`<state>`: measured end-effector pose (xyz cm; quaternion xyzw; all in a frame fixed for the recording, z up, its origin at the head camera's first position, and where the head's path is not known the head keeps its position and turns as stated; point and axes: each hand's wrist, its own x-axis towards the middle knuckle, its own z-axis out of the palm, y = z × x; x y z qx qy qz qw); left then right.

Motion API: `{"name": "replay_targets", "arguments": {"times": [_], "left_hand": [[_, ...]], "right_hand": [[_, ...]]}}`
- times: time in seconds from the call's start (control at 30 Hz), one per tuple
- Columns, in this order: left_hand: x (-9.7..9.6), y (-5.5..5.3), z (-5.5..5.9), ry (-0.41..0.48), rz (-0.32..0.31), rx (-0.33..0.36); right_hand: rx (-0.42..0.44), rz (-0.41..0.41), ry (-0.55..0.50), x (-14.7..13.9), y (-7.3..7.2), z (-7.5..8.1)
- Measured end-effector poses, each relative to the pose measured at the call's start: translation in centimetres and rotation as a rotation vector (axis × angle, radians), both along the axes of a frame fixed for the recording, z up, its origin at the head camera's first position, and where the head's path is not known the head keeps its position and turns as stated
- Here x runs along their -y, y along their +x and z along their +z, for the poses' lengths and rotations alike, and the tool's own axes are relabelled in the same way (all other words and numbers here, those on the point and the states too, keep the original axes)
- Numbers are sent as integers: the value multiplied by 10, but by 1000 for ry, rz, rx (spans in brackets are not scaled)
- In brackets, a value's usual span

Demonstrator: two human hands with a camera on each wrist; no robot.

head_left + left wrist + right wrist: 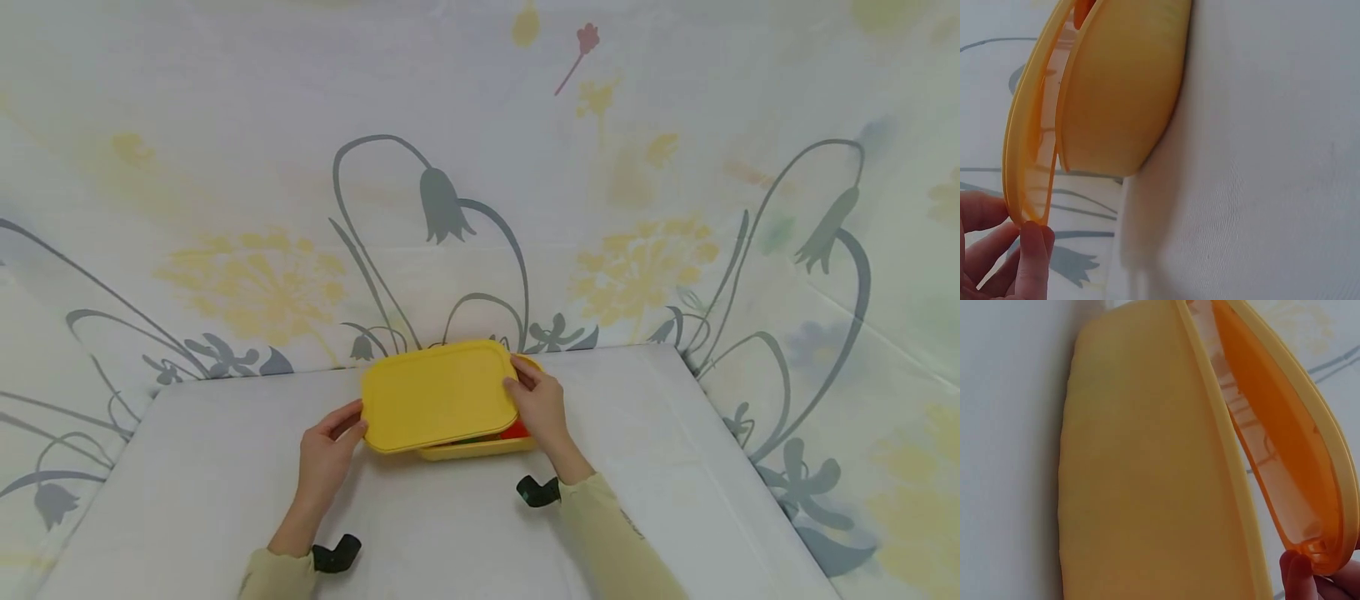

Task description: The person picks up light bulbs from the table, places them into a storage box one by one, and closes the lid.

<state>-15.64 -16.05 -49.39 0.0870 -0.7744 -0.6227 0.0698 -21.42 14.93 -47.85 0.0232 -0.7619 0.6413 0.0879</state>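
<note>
A yellow rectangular lid (438,396) with rounded corners is held at both ends over a yellow plastic box (480,451). My left hand (328,454) pinches the lid's left end between thumb and fingers. At the opposite end, my right hand (542,408) pinches the lid's rim near its corner. The lid sits shifted left of the box and hides most of its opening. Something red (516,429) and a bit of green show inside, below the lid's edge. Both wrist views show a gap between the lid (1016,150) and the box wall (1141,450).
The box stands on a white-covered table (427,533), near its back edge. Behind it rises a pale cloth wall (480,108) printed with flowers, which also closes off both sides. A black wrist-worn device (337,553) juts out at each sleeve.
</note>
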Motion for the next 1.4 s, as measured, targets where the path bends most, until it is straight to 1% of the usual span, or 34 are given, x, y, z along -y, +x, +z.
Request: {"name": "replay_targets", "arguments": {"times": [0.17, 0.23, 0.37, 0.53, 0.63, 0.73, 0.9, 1.0, 1.23, 1.4], "left_hand": [[-11, -2, 1, -3, -38, -55], [-16, -3, 1, 10, -52, -73], [-25, -5, 1, 30, -78, -82], [-36, -8, 0, 45, -86, -101], [-41, -10, -1, 32, -86, -106], [-44, -10, -2, 6, -81, -93], [-49, -9, -3, -38, -79, -81], [-50, -9, -3, -46, -85, -90], [-49, -9, -4, -55, -88, -87], [-47, -8, -6, -44, -97, -97]], "right_hand": [[-58, -41, 65, -10, 0, 0], [-81, -60, 92, -14, 0, 0], [-132, -114, 149, -19, 0, 0], [-194, -172, 212, -26, 0, -4], [-217, -197, 231, -31, 1, -9], [-236, -208, 240, -35, 2, -13], [-233, -213, 253, -38, 4, -18], [-214, -213, 255, -38, 6, -19], [-187, -214, 251, -37, 7, -21], [-143, -233, 222, -34, 6, -22]]}}
